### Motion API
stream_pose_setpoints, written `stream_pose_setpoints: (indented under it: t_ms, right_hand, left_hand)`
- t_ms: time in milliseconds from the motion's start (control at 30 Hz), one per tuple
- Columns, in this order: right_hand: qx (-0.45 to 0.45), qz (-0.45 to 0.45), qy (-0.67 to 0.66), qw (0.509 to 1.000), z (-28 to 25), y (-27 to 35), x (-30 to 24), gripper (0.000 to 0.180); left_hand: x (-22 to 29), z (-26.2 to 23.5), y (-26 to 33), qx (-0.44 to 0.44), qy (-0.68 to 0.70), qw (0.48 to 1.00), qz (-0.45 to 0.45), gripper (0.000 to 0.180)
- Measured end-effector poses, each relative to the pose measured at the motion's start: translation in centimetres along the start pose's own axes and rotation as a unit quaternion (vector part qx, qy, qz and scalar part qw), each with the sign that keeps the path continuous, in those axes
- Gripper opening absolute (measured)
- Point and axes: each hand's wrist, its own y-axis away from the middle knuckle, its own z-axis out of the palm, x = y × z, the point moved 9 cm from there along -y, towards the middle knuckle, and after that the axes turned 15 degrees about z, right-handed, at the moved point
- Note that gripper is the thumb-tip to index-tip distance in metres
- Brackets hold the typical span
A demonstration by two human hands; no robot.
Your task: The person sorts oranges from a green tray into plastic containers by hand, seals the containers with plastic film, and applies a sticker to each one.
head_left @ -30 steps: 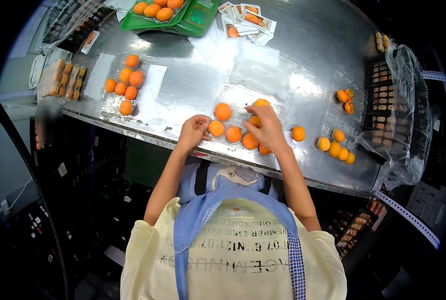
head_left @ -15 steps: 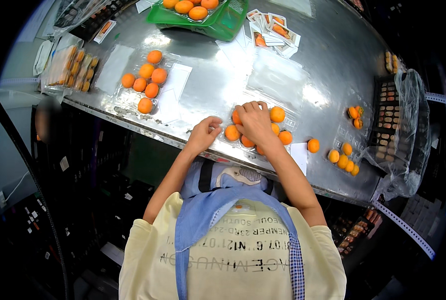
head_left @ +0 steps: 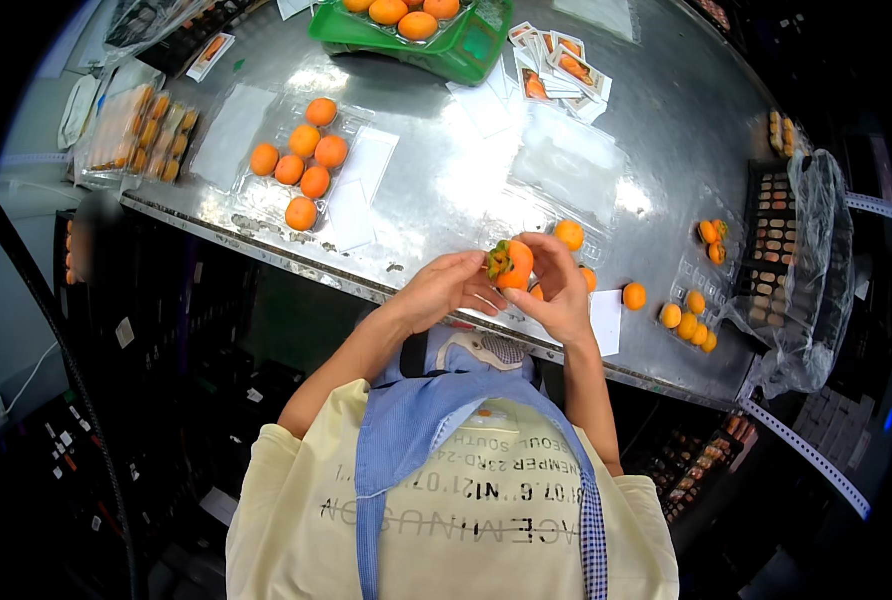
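Observation:
An orange persimmon (head_left: 518,266) with a green leafy cap is up off the table, between the fingers and thumb of my right hand (head_left: 563,298). The cap faces left, toward my left hand (head_left: 444,288), whose loosely spread fingers come up beside it; whether they touch is hard to tell. Beneath and behind my hands is a clear plastic tray (head_left: 595,243). One persimmon (head_left: 568,235) shows at its far side and another (head_left: 588,279) behind my right hand. My hands hide the rest of the tray.
To the left, several persimmons (head_left: 289,170) sit in a group by white paper sheets (head_left: 351,215). A green basket (head_left: 456,62) holds more fruit at the back, near picture cards (head_left: 566,75). A loose persimmon (head_left: 634,296) and a plastic-lined crate (head_left: 801,270) are at right.
My right hand has lifted a persimmon from the tray and turned it with its cap leftward. My left hand has moved right, up to the fruit.

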Motion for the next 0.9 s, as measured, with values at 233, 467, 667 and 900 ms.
stream_pose_setpoints:
  t_ms: [233, 467, 667, 900]
  right_hand:
    - [-0.040, 0.010, -0.120, 0.992, 1.4, 0.2, 0.8, 0.056]
    - [-0.006, -0.014, -0.047, 0.999, 1.0, 0.0, 0.2, 0.063]
    - [0.039, -0.065, 0.114, 0.991, 1.2, 0.4, -2.0, 0.066]
    - [0.055, -0.078, 0.310, 0.946, 2.6, -0.1, -2.8, 0.059]
  left_hand:
    - [0.4, 3.9, 0.1, -0.069, 0.237, 0.969, -0.014, 0.048]
    - [1.7, 3.8, -0.2, -0.042, 0.239, 0.970, 0.028, 0.045]
    - [2.1, 2.0, -0.8, -0.010, 0.143, 0.987, 0.069, 0.045]
    - [1.6, -0.6, -0.7, 0.079, -0.097, 0.987, 0.102, 0.033]
